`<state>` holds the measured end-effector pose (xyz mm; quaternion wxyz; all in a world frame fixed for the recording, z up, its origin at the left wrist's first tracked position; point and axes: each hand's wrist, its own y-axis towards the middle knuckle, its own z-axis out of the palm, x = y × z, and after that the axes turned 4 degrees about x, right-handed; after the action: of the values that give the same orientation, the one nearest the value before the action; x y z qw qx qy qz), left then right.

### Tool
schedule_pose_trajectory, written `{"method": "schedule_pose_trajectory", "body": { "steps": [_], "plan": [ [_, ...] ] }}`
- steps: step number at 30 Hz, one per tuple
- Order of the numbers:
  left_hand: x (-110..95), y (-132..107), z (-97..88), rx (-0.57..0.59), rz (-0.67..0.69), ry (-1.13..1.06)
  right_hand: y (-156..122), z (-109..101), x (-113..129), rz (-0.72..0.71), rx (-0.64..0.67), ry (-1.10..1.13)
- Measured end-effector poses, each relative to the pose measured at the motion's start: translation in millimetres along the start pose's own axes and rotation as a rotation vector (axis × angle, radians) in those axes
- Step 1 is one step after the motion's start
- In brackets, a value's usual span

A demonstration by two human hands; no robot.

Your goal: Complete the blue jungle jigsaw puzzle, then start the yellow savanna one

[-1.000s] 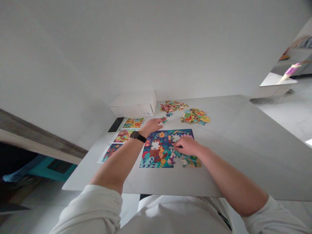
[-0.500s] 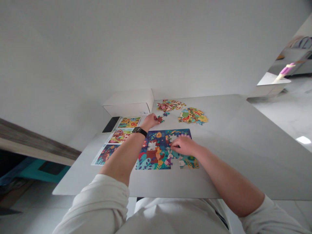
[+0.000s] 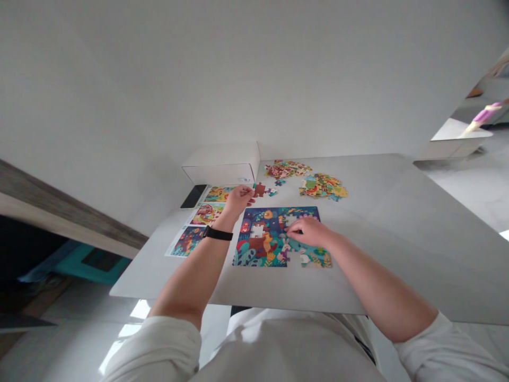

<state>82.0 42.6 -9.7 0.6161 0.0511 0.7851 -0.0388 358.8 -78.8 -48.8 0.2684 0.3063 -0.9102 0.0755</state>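
A jigsaw puzzle [image 3: 254, 257] with a dark forest picture lies partly joined on the table, with gaps at its middle left, upper right and lower right. My left hand [image 3: 239, 198], wearing a black watch, is beyond its upper left edge. Its fingertips are closed at the edge of a brown puzzle piece [image 3: 260, 189]. A teal and white puzzle piece [image 3: 272, 192] lies just to the right. My right hand [image 3: 309, 231] rests over the puzzle's right half, thumb and fingers pinched together at a puzzle piece beside the upper gap; the fingers mostly hide this piece.
Two piles of loose pieces, a reddish pile [image 3: 287, 168] and a yellow-green pile [image 3: 323, 186], lie at the back. One dark blue piece [image 3: 280, 182] sits before them. At the left are a white box [image 3: 218, 163], a phone [image 3: 193, 196] and a picture sheet [image 3: 186, 240].
My left hand has drawn back to the left with the brown piece, which now lies apart from the teal and white one. My right hand stays over the puzzle. The view has shifted slightly.
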Motion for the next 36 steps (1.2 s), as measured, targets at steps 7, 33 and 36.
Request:
{"method": "schedule_pose_trajectory", "body": {
  "steps": [7, 33, 36],
  "plan": [
    [5, -45, 9.7, 0.019, -0.001, -0.086, -2, -2, 3, 0.03, -0.008, 0.02],
    [5, -86, 45.0, 0.32, 0.025, -0.002, 5, 2, 8, 0.325, -0.452, 0.781],
    [5, -86, 45.0, 0.331, 0.056, -0.032, 7, 3, 9, 0.275, -0.422, 0.73]
  ]
}}
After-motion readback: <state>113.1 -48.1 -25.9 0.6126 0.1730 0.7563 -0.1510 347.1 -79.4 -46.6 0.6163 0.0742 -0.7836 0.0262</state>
